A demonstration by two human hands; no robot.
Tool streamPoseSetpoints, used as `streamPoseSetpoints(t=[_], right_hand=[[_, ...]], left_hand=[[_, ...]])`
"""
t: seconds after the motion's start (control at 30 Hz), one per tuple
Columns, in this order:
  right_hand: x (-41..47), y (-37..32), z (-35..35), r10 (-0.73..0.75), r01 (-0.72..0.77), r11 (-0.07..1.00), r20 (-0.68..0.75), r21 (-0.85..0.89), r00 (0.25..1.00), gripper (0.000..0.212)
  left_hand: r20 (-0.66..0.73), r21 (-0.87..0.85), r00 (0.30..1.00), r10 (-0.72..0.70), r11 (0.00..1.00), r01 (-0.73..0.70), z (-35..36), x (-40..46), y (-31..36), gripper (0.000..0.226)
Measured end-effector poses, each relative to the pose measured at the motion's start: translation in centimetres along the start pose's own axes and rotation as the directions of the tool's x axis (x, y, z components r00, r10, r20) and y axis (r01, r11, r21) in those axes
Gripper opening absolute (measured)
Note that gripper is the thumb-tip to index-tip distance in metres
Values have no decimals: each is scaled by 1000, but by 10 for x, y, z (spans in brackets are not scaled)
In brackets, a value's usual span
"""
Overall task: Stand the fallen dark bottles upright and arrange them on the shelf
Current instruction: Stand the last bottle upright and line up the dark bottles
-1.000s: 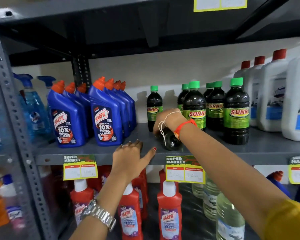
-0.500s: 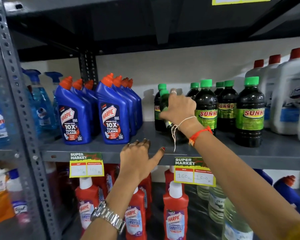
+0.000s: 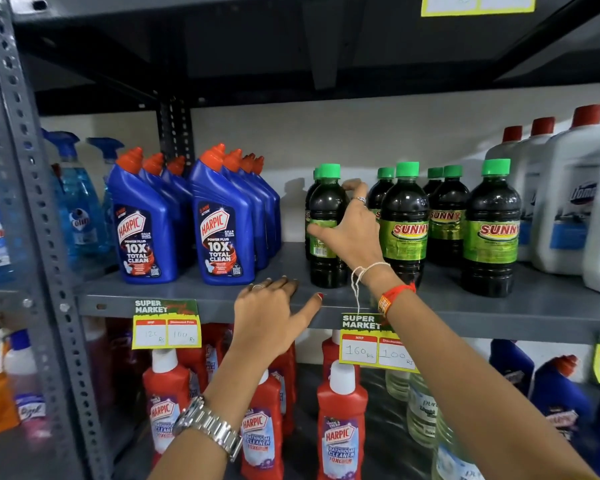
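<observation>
The dark bottles [image 3: 328, 233] are near-black with green caps and green-yellow labels lettered SUNNY in red. The Harpic bottles [image 3: 142, 233] are blue with orange-red caps. The jugs [image 3: 565, 206] at the right edge are white, red-capped. The shelf [image 3: 194, 299] is grey, its price tags [image 3: 166, 325] yellow and green.

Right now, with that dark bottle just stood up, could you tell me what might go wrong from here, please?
1. The right hand grips the bottle low on its side; letting go carelessly might tip it over.
2. It stands close in front of another bottle and beside a front bottle; a nudge could knock them.
3. The left hand rests on the shelf edge, too low to steady anything.
</observation>
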State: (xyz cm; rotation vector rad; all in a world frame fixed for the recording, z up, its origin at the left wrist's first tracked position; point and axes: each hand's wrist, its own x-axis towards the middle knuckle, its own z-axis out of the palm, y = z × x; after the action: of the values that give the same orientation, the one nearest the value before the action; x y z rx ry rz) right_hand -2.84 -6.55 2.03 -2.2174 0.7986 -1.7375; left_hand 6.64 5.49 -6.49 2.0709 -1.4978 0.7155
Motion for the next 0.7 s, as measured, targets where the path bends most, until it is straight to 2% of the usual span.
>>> streamPoseSetpoints(t=[0.1, 0.17, 0.27, 0.33, 0.37, 0.43, 0.5, 0.6, 0.7], right_hand=[[2, 4, -5, 22, -32, 994, 98, 106, 995, 73], [1, 5, -7, 26, -40, 993, 123, 114, 992, 80], [-7, 2, -8, 82, -67, 989, 118, -130, 990, 112], [-11, 1, -7, 75, -44, 963, 106, -266, 992, 114], [-12, 2, -7, 61, -33, 962, 96, -272, 994, 109], [-9, 4, -9, 73, -56, 983, 95, -174, 993, 102], [-3, 8, -14, 185, -183, 983, 182, -27, 966, 98], [2, 15, -20, 307, -405, 890, 384, 210, 871, 80], [1, 18, -23, 280, -467, 814, 471, 346, 837, 71]], left_hand=[[8, -4, 1000, -9, 1000, 9, 0, 0, 0, 73], [4, -2, 1000, -7, 1000, 7, 0, 0, 0, 72], [-8, -10, 1000, -5, 1000, 4, -1, -1, 1, 69], [-7, -17, 1000, -9, 1000, 9, -2, -1, 1, 69], [-5, -18, 1000, -12, 1000, 12, -2, -1, 2, 69], [-2, -22, 1000, -18, 1000, 17, -2, -1, 2, 70], [7, -27, 1000, -22, 999, 22, -2, -1, 2, 72], [18, -26, 1000, -25, 999, 26, -1, -1, 1, 72], [15, -25, 1000, -25, 999, 25, -1, -1, 1, 72]])
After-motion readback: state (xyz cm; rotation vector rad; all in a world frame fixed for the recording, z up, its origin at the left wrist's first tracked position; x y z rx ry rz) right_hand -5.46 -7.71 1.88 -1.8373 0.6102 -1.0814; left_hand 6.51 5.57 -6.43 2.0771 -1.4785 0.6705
